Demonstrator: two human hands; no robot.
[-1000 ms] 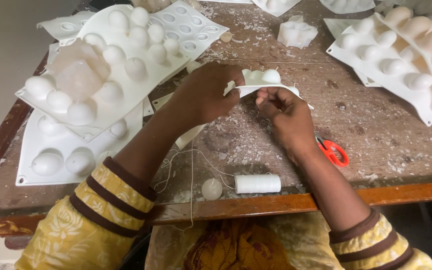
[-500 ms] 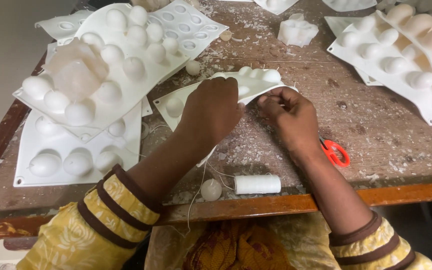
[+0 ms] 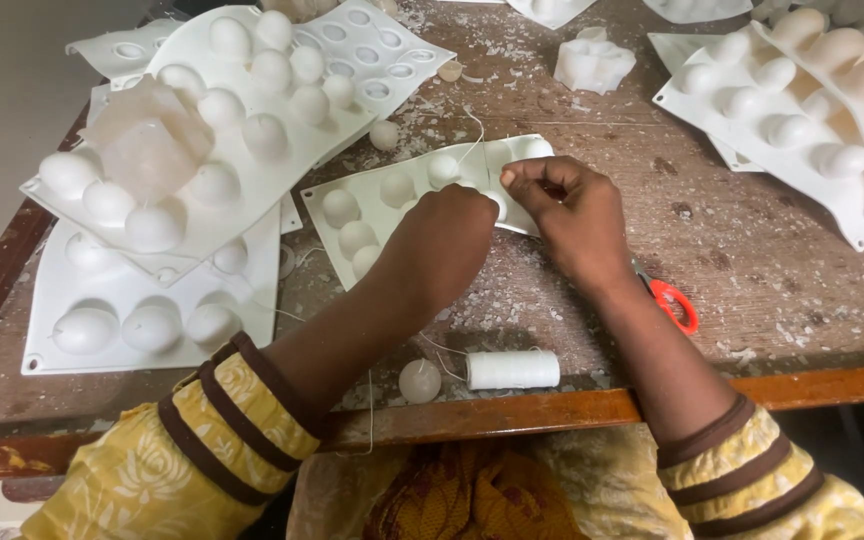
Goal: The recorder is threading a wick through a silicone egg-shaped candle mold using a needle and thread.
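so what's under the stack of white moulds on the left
Beneath the top white dome mould lies another white mould tray with rounded bumps, resting on the brown wooden table. Its middle is covered, so anything between them stays hidden.

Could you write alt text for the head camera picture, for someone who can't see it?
Seen from above, a person's left hand and right hand work a thin thread at a white mould tray of round domes on a worn wooden table. A thread spool, a small white ball and red-handled scissors lie near.
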